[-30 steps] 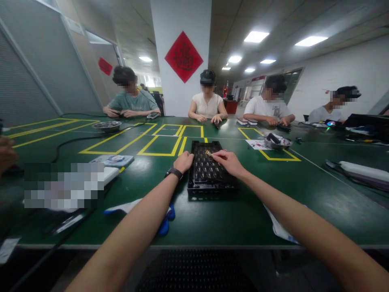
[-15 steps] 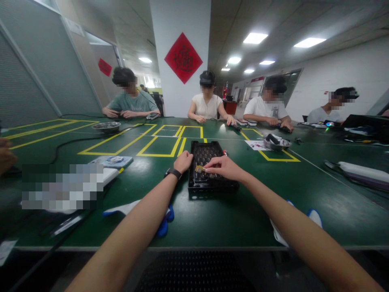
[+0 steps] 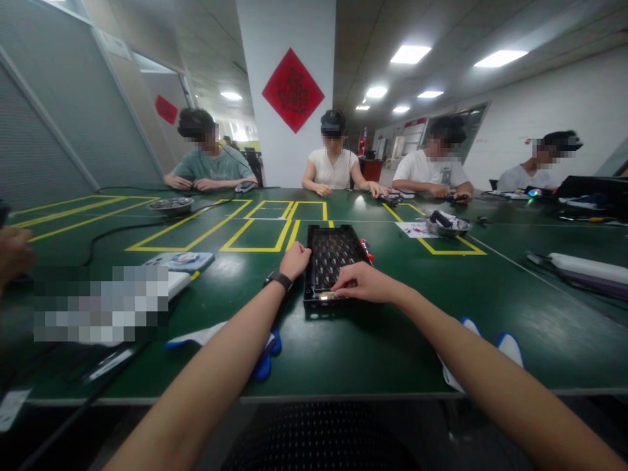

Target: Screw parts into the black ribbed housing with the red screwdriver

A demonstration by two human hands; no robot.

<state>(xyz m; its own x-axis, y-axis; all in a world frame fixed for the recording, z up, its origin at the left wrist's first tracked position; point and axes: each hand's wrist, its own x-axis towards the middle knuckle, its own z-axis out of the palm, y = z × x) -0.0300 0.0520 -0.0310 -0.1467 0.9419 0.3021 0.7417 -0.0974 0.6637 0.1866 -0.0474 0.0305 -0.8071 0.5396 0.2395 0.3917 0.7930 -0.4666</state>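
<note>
A black slotted tray point(image 3: 333, 252) lies on the green table in front of me. My left hand point(image 3: 296, 260) rests curled against the tray's left edge, a black watch on its wrist. My right hand point(image 3: 362, 284) is at the tray's near edge, its fingers pinched on a small gold-coloured part point(image 3: 326, 296) that sits low in the near row of slots. A small red item point(image 3: 366, 248) lies by the tray's right side.
White and blue gloves point(image 3: 265, 350) lie by my left forearm, another glove point(image 3: 505, 347) under my right. A book point(image 3: 180, 261) sits to the left. Metal bowls point(image 3: 172, 205), point(image 3: 447, 226), a cable and yellow tape lines lie further off. Several people sit across the table.
My right hand has carried the gold part from the tray's far half down to its near edge. The left hand has stayed at the tray's left edge.
</note>
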